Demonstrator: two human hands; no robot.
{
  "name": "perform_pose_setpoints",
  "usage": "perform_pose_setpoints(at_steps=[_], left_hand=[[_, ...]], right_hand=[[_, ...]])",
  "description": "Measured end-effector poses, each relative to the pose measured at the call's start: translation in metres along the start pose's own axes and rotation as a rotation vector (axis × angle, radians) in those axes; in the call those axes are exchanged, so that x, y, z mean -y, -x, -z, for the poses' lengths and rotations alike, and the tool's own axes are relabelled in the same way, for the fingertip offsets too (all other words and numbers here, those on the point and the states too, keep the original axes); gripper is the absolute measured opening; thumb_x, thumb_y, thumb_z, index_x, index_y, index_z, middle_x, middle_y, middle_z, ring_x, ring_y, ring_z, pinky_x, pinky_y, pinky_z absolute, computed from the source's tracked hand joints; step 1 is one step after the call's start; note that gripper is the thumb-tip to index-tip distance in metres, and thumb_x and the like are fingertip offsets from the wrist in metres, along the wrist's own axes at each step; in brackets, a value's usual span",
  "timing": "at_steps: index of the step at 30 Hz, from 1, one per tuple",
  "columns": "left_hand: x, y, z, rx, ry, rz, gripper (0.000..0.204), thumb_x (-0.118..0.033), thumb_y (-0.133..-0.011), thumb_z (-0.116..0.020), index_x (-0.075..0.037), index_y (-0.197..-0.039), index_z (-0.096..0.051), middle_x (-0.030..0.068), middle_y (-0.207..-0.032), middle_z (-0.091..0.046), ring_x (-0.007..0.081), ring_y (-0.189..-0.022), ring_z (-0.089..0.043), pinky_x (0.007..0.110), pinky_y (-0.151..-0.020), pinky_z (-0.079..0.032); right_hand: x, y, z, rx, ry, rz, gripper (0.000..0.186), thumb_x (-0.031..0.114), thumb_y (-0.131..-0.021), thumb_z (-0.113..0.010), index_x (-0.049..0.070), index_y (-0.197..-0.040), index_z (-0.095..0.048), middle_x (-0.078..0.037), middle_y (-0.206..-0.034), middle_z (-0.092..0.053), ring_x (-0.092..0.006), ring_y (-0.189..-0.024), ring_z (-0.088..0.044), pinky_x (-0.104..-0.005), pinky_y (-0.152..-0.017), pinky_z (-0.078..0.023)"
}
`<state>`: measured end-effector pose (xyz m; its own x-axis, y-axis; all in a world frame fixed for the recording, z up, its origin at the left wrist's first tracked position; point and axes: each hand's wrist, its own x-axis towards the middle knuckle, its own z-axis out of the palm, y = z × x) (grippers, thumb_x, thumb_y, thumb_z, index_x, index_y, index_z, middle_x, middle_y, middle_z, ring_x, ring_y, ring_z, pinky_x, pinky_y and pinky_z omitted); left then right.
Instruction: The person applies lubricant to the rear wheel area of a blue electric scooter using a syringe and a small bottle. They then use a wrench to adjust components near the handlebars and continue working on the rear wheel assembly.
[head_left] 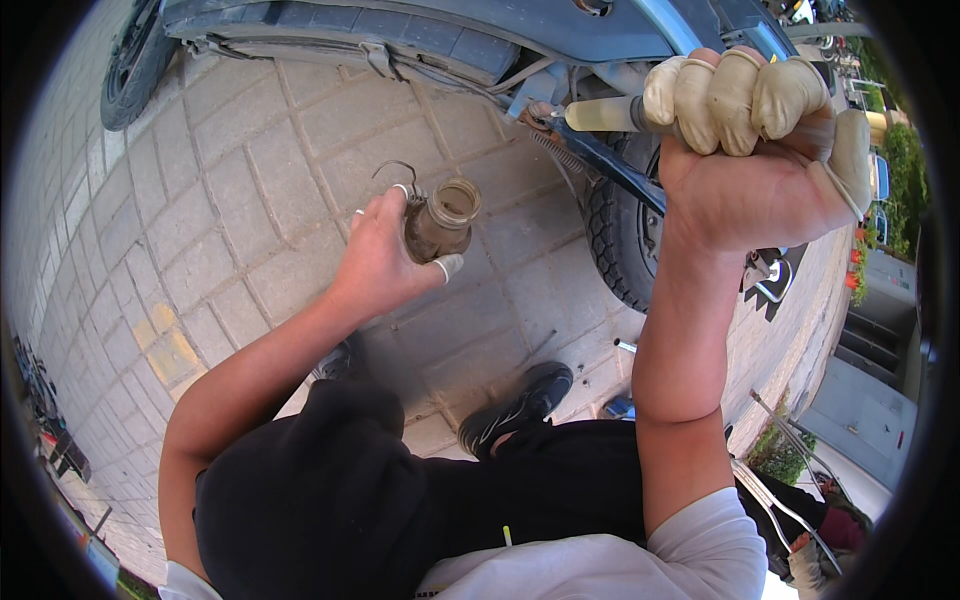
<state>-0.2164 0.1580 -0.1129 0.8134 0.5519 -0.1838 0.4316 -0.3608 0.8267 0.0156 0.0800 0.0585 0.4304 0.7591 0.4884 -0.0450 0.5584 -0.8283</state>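
Left hand grips a wide-mouthed jar, best held upright. To its right, right hand clasps a syringe-like tube.

The setting is outdoors, in daylight, with soft shade on the ground. Rectangular paving blocks in dusty grey and beige cover the ground, their joints bending toward the rim of the view. A worn yellow patch marks several blocks at the left, and a paler strip runs across the upper left. Along the right side stand green shrubbery, orange-red pots and a large grey cabinet. A low leafy plant grows near the cabinet's foot. At the far left edge, dark shapes appear to be parked two-wheelers, though distortion blurs them.
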Motion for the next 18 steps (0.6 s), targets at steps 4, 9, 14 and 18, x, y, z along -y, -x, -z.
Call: perform_pose_setpoints(at_steps=[4, 9, 14, 18], left_hand=[[0.0007, -0.0009, 0.0004, 0.011, -0.033, 0.004, 0.068, -0.031, -0.065, -0.086, 0.002, -0.111, -0.048, 0.0217, -0.109, -0.058, 0.0372, -0.107, -0.057, 0.043, -0.093, -0.045], [0.0006, -0.0011, 0.0009, 0.018, -0.047, 0.021, 0.069, -0.032, -0.065, -0.086, 0.001, -0.112, -0.048, 0.0214, -0.109, -0.059, 0.0374, -0.107, -0.057, 0.043, -0.093, -0.045], [0.0007, -0.0023, 0.0018, 0.034, -0.033, 0.034, 0.070, -0.032, -0.066, -0.086, 0.002, -0.113, -0.049, 0.0217, -0.111, -0.059, 0.0372, -0.108, -0.057, 0.043, -0.094, -0.045], [-0.0026, -0.0028, 0.0038, 0.045, -0.041, 0.043, 0.071, -0.032, -0.066, -0.086, 0.002, -0.116, -0.049, 0.0213, -0.112, -0.059, 0.0365, -0.109, -0.058, 0.043, -0.095, -0.045]], right_hand=[[-0.0016, 0.0004, -0.0006, -0.021, 0.006, 0.010, 0.054, 0.056, -0.094, -0.039, 0.011, -0.064, -0.042, -0.003, -0.053, -0.032, -0.0171, -0.049, -0.026, -0.0359, -0.049, -0.024], [-0.0034, 0.0004, -0.0035, -0.053, 0.007, 0.023, 0.055, 0.056, -0.094, -0.040, 0.010, -0.063, -0.042, -0.003, -0.053, -0.030, -0.0164, -0.048, -0.024, -0.0351, -0.048, -0.023], [-0.0050, 0.0003, -0.0032, -0.044, 0.013, 0.034, 0.054, 0.055, -0.094, -0.041, 0.010, -0.063, -0.042, -0.003, -0.053, -0.030, -0.0163, -0.048, -0.024, -0.0347, -0.048, -0.023], [-0.0048, 0.0018, -0.0040, -0.100, 0.065, 0.045, 0.054, 0.055, -0.093, -0.041, 0.010, -0.063, -0.042, -0.003, -0.053, -0.030, -0.0162, -0.048, -0.024, -0.0347, -0.048, -0.023]])
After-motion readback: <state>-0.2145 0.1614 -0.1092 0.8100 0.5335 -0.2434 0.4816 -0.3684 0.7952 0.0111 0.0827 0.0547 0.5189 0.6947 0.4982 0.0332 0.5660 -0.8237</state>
